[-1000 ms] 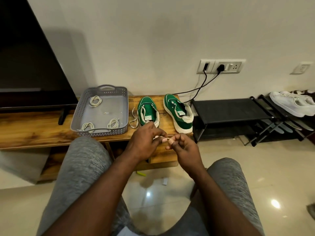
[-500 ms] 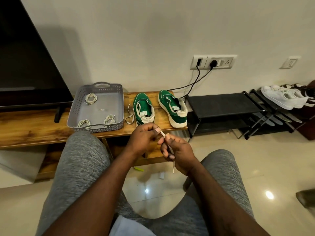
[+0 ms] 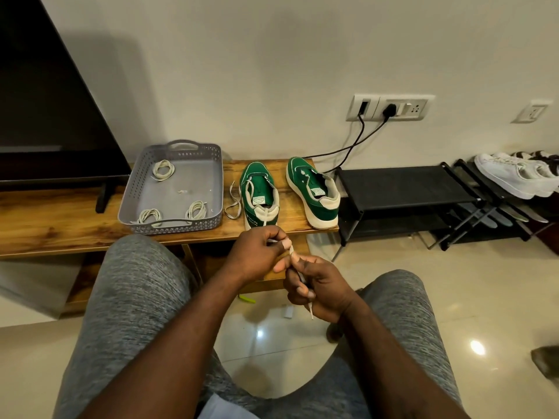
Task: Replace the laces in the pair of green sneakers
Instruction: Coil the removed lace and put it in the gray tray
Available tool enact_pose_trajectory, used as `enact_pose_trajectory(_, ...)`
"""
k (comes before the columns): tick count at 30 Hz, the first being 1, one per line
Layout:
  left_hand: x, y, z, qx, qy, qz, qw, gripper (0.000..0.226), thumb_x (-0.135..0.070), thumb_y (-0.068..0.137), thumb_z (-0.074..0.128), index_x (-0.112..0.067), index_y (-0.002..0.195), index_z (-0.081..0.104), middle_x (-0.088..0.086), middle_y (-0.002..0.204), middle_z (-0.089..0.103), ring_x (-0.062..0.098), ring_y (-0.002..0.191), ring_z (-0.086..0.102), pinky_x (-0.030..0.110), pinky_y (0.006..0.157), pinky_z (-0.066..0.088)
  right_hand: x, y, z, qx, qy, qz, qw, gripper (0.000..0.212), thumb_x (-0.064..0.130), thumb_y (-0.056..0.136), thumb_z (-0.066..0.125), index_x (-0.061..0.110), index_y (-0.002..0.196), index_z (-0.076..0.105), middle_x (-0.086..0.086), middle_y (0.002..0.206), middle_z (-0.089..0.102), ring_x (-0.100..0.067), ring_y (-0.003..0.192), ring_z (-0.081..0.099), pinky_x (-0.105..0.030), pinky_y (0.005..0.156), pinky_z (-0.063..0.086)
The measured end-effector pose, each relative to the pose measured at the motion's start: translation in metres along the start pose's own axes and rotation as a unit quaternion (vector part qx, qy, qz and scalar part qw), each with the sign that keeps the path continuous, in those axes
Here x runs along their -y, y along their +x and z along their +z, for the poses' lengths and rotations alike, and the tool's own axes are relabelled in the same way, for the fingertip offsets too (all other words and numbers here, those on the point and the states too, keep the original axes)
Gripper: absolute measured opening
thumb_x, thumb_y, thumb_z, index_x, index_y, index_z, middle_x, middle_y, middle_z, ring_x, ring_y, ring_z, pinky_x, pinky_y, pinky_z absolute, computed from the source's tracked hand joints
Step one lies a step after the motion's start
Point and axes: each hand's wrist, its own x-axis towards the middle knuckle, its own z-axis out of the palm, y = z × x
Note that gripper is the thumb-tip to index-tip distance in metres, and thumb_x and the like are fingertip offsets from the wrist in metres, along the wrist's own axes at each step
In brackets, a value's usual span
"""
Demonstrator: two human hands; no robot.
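Observation:
Two green sneakers stand on the wooden bench (image 3: 60,225), heels toward me: the left sneaker (image 3: 259,195) with a loose white lace trailing from it, the right sneaker (image 3: 313,190) beside it. Just in front of the bench edge, my left hand (image 3: 257,255) and my right hand (image 3: 320,290) hold one white lace (image 3: 310,311) between them. The left pinches its upper part, the right grips it lower down, and its tip hangs below the right fist. A grey tray (image 3: 178,189) left of the sneakers holds three coiled white laces (image 3: 196,209).
A dark TV (image 3: 45,116) stands on the bench at the left. A black shoe rack (image 3: 405,189) with white shoes (image 3: 514,176) sits to the right. Black cables (image 3: 357,143) run from wall sockets. My grey-clad knees frame the tiled floor below.
Both hands have drawn back from the left sneaker toward me. The right hand has slid down the lace, so its tip now hangs below the fist.

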Motion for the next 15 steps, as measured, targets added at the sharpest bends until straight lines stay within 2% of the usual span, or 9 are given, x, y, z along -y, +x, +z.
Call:
enact_pose_trajectory(3,0.004,0.006,-0.001,-0.022,0.057,0.017,0.998,0.012,-0.022,0.096,0.073,-0.028,0.086,0.074,-0.005,0.100,0.067,0.014,0.098,0.064,0.035,0.087,0.052,0.000,0.002,-0.001,0.005,0.022,0.010,1.000,0.037,0.031,0.105,0.051,0.001,0.107,0.073,-0.004,0.059,0.049,-0.010,0.045,0.022,-0.021,0.046,0.027)
enact_pose_trajectory(5,0.008,0.009,-0.002,-0.026,0.065,0.024,0.997,0.012,-0.022,0.095,0.074,-0.033,0.092,0.076,-0.005,0.107,0.065,0.015,0.105,0.062,0.038,0.094,0.052,0.000,0.003,-0.001,-0.006,0.032,0.004,0.999,0.038,0.030,0.107,0.049,0.001,0.108,0.072,-0.005,0.061,0.049,-0.009,0.045,0.026,-0.021,0.047,0.025)
enact_pose_trajectory(8,0.009,0.008,-0.003,-0.027,0.097,0.081,0.992,0.031,-0.012,0.089,0.076,-0.037,0.107,0.077,-0.015,0.113,0.066,0.013,0.116,0.057,0.044,0.103,0.047,0.000,0.005,-0.002,-0.050,0.040,-0.017,0.998,0.038,0.034,0.106,0.051,0.003,0.108,0.073,-0.007,0.066,0.049,-0.009,0.048,0.030,-0.024,0.048,0.022)
enact_pose_trajectory(11,0.002,0.002,-0.003,0.027,0.048,0.092,0.994,0.045,0.002,0.083,0.072,-0.033,0.110,0.079,-0.022,0.108,0.070,0.003,0.110,0.061,0.039,0.100,0.052,0.000,0.007,-0.002,-0.081,0.045,-0.032,0.995,0.040,0.036,0.106,0.049,0.005,0.105,0.074,-0.010,0.069,0.056,-0.011,0.047,0.037,-0.025,0.047,0.022)
enact_pose_trajectory(15,0.006,0.002,0.003,0.044,0.048,0.094,0.993,0.052,0.001,0.079,0.068,-0.038,0.113,0.078,-0.008,0.113,0.071,0.005,0.109,0.063,0.041,0.098,0.054,0.003,0.005,0.000,-0.067,0.057,-0.038,0.995,0.043,0.033,0.108,0.043,0.006,0.102,0.076,-0.013,0.075,0.068,-0.017,0.048,0.058,-0.021,0.042,0.037)
